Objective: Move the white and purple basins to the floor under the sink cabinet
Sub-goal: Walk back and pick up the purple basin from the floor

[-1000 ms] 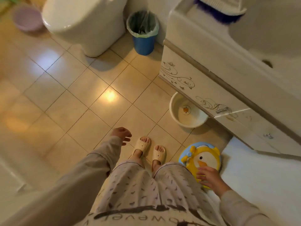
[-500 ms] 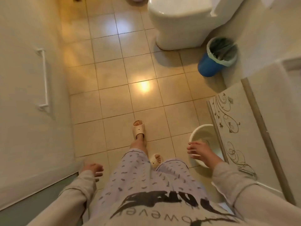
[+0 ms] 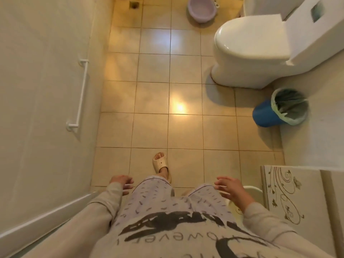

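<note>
Round purple plastic basin (image 3: 202,8) sits on tiled floor (image 3: 150,101) at far end of room, just left of white ceramic toilet (image 3: 249,53), well apart from both hands. White plastic basin (image 3: 251,190) on floor at foot of pale sink cabinet with swirl pattern (image 3: 286,198), mostly hidden behind right arm. Right hand (image 3: 229,189) above it, fingers spread, grasping nothing. Left hand (image 3: 121,183) loose, empty, near thigh. Blue bin with green liner (image 3: 279,110) stands between toilet and cabinet.
</note>
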{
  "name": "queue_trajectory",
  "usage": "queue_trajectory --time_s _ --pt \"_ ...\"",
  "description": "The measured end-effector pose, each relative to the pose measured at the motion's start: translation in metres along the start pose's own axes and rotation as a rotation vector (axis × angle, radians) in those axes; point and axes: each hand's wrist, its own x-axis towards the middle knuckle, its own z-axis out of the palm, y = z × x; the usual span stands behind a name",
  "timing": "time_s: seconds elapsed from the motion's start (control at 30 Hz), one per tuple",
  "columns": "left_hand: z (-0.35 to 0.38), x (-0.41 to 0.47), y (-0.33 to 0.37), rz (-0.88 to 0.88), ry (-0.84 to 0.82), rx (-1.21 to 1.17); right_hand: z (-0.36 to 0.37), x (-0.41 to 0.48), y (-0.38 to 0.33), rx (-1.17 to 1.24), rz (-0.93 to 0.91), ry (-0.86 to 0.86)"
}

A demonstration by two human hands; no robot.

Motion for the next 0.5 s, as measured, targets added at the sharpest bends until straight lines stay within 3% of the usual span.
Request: queue_trajectory --time_s 0.3,0.5 --pt "0.003 -0.02 0.21 0.29 -0.131 0.051 0.008 0.023 -0.074 -0.037 0.127 0.073" --pt "0.004 -0.004 0.277 0.274 -0.125 0.006 0.019 0.058 -0.167 -0.089 0.098 0.072"
